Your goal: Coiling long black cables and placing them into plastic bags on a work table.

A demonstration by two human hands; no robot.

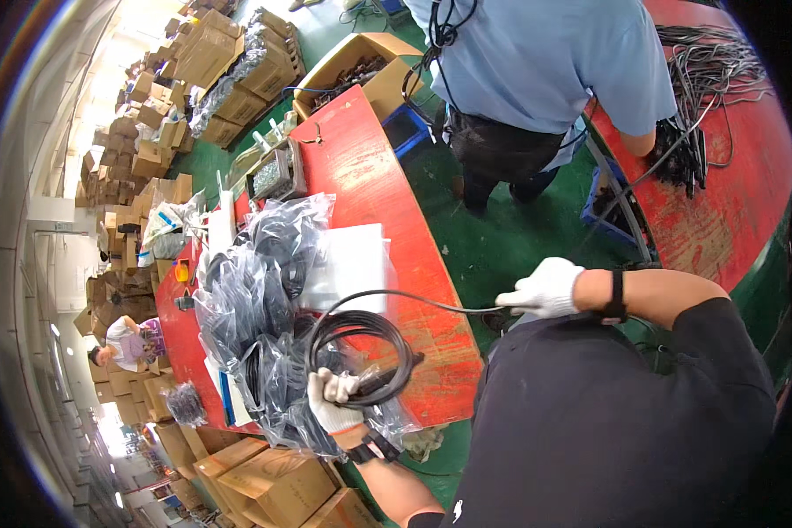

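My left hand [333,396], in a white glove, is closed on the lower left side of a coil of black cable [405,361]. The coil hangs over the near end of the red table [427,339], in front of bagged cables. From its top a single length of cable [414,300] runs across to my right hand [544,290]. That hand, also gloved, grips the cable close to my body. Clear plastic bags [238,304] with black coils inside lie heaped beside my left hand. A stack of flat clear bags [352,251] lies just beyond the coil.
A co-worker in a blue shirt [537,62] stands at a second red table [722,220] piled with loose cables [713,70]. Blue crates [407,130] and an open carton [396,88] stand on the green floor. Cardboard boxes [273,484] crowd the left side.
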